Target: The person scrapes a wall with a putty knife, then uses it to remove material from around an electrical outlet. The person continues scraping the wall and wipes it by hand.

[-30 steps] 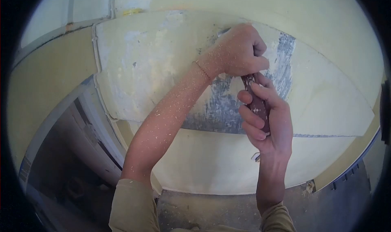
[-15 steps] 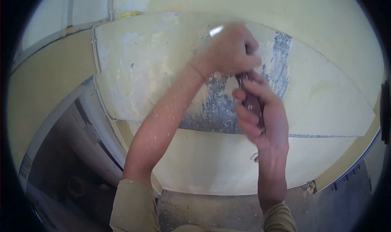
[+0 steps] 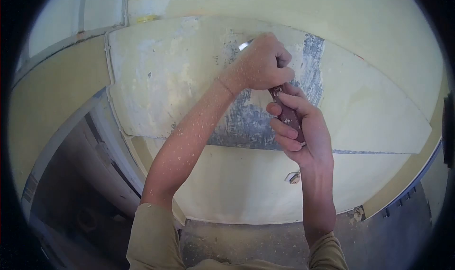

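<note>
A scraper (image 3: pixel 290 121) with a worn, paint-flecked maroon handle is held slanting up against a patchy wall panel (image 3: pixel 256 123). My right hand (image 3: pixel 313 123) wraps round the handle from below, fingers curled over it. Higher up the tool, my left hand (image 3: pixel 265 64) is closed in a fist, covering most of the blade part. A bright bit of metal (image 3: pixel 244 45) shows just left of that fist, probably the blade. The blade's edge on the wall is hidden. Pale flakes dot my left forearm.
Grey stripped patches (image 3: pixel 313 61) show among the cream paint. A dark doorway (image 3: pixel 71 175) opens at lower left. A yellow object (image 3: pixel 147 19) lies on the panel's top edge. A small metal fitting (image 3: pixel 294 177) sits on the lower wall. Debris is scattered on the floor (image 3: pixel 237 241).
Both hands, with the scraper, appear slightly farther left, and the view has shifted a little too. The hands are less blurred now. The grip on the scraper is the same.
</note>
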`<state>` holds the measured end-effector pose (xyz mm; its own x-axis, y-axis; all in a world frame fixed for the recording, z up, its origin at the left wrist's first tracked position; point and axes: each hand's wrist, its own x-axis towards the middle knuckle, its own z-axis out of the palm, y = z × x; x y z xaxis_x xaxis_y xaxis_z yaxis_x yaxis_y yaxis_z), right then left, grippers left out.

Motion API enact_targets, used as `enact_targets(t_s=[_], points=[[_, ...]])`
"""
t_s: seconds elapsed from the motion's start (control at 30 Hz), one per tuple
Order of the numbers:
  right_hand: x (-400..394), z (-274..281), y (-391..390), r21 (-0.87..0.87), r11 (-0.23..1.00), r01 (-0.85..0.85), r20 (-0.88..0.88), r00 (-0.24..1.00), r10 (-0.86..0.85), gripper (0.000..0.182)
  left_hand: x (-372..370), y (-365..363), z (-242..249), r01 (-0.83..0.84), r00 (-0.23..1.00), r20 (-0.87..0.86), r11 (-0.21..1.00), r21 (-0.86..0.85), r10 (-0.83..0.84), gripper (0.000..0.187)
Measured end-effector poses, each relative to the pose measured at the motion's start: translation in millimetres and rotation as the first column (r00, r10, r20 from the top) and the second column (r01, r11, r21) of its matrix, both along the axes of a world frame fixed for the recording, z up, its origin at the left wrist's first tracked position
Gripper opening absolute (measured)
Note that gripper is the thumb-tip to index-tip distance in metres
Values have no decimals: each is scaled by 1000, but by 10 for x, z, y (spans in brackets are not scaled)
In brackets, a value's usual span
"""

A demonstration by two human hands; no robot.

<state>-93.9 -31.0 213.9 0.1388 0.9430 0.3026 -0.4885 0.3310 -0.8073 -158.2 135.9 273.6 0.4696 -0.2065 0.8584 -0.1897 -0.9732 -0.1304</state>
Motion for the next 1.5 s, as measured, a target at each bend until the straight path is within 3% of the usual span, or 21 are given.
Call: enact_targets(t_s=[0.13, 0.33, 0.4, 0.43, 0.5, 0.63, 0.73, 0.8, 0.9, 0.93, 0.97, 1.07, 1.17, 1.2, 1.27, 1.33, 1.4, 1.43, 1.47, 1.5], points=[[-12, 114, 97, 26, 999, -31, 33, 999, 30, 28, -22, 88, 154, 0, 998, 61, 999, -36, 2, 29], [-55, 59, 100, 41, 999, 25, 7, 1000, -25, 27, -39, 53, 135, 42, 999, -16, 999, -30, -43, 29], [7, 170, 225, 70, 997, -41, 7, 999, 41, 28, -147, 44, 321, -121, 990, -75, 990, -68, 116, 30], [-32, 174, 187, 68, 997, -40, 15, 999, 39, 28, -129, 61, 289, -119, 991, -68, 990, -71, 114, 30], [-192, 94, 69, 4, 997, 77, 42, 996, -77, 28, -116, 75, 101, 62, 998, 6, 996, -59, -62, 31], [-203, 47, 127, -11, 999, 32, 37, 999, -32, 28, -197, 135, 37, 19, 1000, 5, 999, -31, -18, 31], [-176, 88, 83, -20, 1000, -6, 46, 999, 7, 28, -170, 125, 0, 11, 998, 59, 992, -125, -4, 31], [-249, -23, 8, -32, 996, 89, 45, 995, -87, 30, -114, 92, -92, 106, 990, 93, 994, 10, -107, 30], [-218, 104, 171, 31, 998, 63, 43, 997, -65, 33, -148, 189, 116, 44, 998, 35, 999, 30, -45, 29], [-221, 104, 198, 44, 998, 47, 34, 998, -48, 35, -213, 155, 194, 8, 998, -69, 993, -119, -17, 28], [-251, 89, 193, 35, 999, 39, 36, 999, -40, 35, -206, 164, 154, 1, 998, -67, 992, -128, -10, 28], [-291, -55, 62, -10, 998, 61, 27, 998, -61, 34, -151, 180, 25, 113, 992, 47, 994, 5, -113, 31], [-215, -14, 232, -2, 994, 106, 64, 992, -105, 29, -132, 171, 67, 75, 997, 25, 995, 70, -77, 32], [-100, 48, 316, 44, 999, 13, 100, 995, -17, 25, -175, 160, 163, -2, 999, 34, 1000, 31, 1, 32], [-121, -19, 249, 17, 999, 27, 82, 996, -29, 25, -244, 144, 166, -137, 990, -26, 989, -63, 136, 26], [-123, -185, 120, -47, 999, 9, 58, 998, -6, 23, -183, 57, -228, -56, 998, 8, 991, -124, 57, 24], [-92, -714, -147, -123, 991, 61, 108, 993, -47, 25, -131, -51, -971, 65, 993, 107, 975, -214, -42, 17], [-77, -1138, -293, -271, 952, 144, 40, 990, -139, 31, -227, -89, -1401, 67, 997, -10, 970, -235, -71, 6], [-25, -1526, -581, -453, 882, 126, -17, 989, -150, 39, -361, -213, -1858, -24, 996, 79, 970, -242, 45, 17], [42, -1972, -844, -491, 853, 176, 179, 979, -99, 48, -507, -237, -2458, -22, 996, 53, 809, -587, 66, 29]])
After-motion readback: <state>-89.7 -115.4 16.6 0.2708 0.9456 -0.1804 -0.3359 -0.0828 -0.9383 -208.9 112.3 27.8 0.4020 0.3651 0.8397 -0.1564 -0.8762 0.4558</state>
